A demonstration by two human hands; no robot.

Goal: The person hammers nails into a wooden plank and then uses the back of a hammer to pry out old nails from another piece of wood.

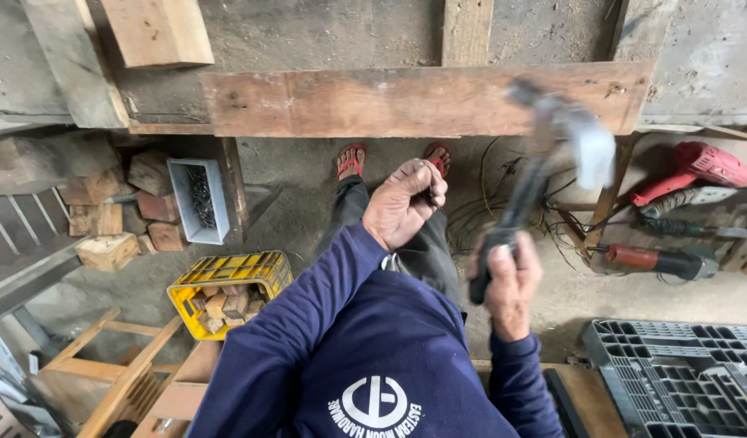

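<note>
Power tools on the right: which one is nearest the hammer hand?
The dark-red tool with black grip, lying low beside the right hand. The bright red drill lies higher and farther out, past the hammer.

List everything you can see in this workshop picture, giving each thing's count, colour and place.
Plank: one, brown, across the top.
Hammer: one, dark handle with pale blurred head, raised at right.
Yellow crate: one, holding wood offcuts, lower left.
Grey tub: one, dark small parts inside, left.
Wood blocks: several, brown, piled at left.
Power tools: two at least, red, right.
Grey pallet: one, lower right.
Left hand: closed on something small, unclear.
Right hand: gripping the hammer handle.
</note>
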